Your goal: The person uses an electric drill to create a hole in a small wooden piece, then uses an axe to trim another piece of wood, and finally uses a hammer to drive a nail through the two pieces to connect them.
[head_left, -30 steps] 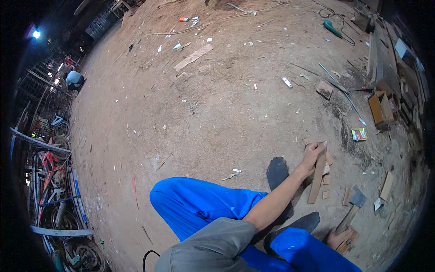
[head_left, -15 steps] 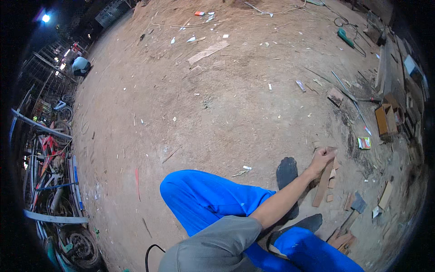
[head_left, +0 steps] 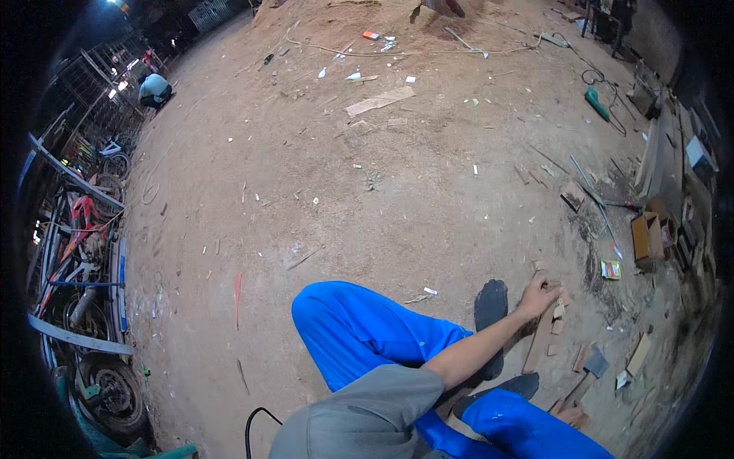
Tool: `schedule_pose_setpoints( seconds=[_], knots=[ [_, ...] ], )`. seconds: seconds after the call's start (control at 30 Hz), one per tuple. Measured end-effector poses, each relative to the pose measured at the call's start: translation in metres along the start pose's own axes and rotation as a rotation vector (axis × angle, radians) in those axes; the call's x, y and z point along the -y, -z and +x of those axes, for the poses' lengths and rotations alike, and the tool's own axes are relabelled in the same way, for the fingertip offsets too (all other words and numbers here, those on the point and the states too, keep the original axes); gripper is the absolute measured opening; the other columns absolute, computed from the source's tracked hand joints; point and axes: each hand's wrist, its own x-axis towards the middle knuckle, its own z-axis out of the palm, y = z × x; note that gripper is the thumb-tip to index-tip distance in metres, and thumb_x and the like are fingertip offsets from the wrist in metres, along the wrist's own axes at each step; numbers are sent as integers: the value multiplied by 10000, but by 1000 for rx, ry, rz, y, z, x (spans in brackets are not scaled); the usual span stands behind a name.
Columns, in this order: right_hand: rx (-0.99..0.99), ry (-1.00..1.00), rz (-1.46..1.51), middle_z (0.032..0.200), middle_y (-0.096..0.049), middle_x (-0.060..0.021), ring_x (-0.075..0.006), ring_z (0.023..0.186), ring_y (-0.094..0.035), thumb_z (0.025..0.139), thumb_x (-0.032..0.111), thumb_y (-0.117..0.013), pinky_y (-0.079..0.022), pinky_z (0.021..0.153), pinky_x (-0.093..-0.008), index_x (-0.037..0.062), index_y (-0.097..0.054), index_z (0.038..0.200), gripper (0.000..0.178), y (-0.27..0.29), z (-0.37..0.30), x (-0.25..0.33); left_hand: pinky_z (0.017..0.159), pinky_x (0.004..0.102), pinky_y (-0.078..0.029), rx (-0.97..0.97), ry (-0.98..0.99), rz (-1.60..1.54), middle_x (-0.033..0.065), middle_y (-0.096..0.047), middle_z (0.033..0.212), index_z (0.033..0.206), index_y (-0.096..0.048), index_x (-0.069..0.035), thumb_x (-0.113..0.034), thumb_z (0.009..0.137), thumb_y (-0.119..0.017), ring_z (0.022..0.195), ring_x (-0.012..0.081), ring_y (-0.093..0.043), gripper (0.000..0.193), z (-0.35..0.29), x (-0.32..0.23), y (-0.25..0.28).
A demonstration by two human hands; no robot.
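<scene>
My left hand (head_left: 538, 298) reaches across to the right, its fingers pinched on a small piece of wood at the far end of a flat wooden strip (head_left: 538, 343). The strip lies on the ground, with small wood offcuts (head_left: 556, 327) along its right side. Lower down, beside my right knee, my right hand (head_left: 570, 417) shows only in part, closed around the handle of a tool with a flat grey head (head_left: 596, 361). The tool is tilted, its head away from me. My right forearm is hidden behind the blue trouser leg (head_left: 527, 428).
Wood scraps (head_left: 637, 353) and a small colourful packet (head_left: 610, 269) lie to the right. Beyond stand a cardboard box (head_left: 647, 236), long boards and a green power tool (head_left: 596, 103) with its cord. Motorbikes (head_left: 88, 260) stand behind rails at left. A person (head_left: 155, 90) crouches far left.
The view has shifted, so the ground sits lower in the picture. My left hand has moved slightly nearer along the strip, its fingers now bent around a small piece. The grey-headed tool stays about in place.
</scene>
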Motion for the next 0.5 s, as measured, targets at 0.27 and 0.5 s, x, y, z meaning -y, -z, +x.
schedule_pose_setpoints(
  seconds=[0.27, 0.5],
  knots=[
    [4, 58, 14, 1395, -442, -239, -439, 1340, -389, 744, 109, -735, -295, 1154, -522, 8, -419, 1409, 743, 3, 5, 4, 863, 344, -541, -58, 149, 33, 116, -739, 1021, 1171, -699, -18, -304, 948, -710, 946, 191, -687, 362, 0, 11, 1],
    [20, 102, 16, 1420, -434, -241, -439, 1359, -379, 747, 101, -730, -289, 1164, -521, 9, -411, 1425, 755, 11, 6, 3, 837, 383, -548, -101, 189, -175, 144, -746, 1041, 1169, -688, 22, -279, 947, -690, 930, 245, -706, 375, 4, 17, 4]
  ],
)
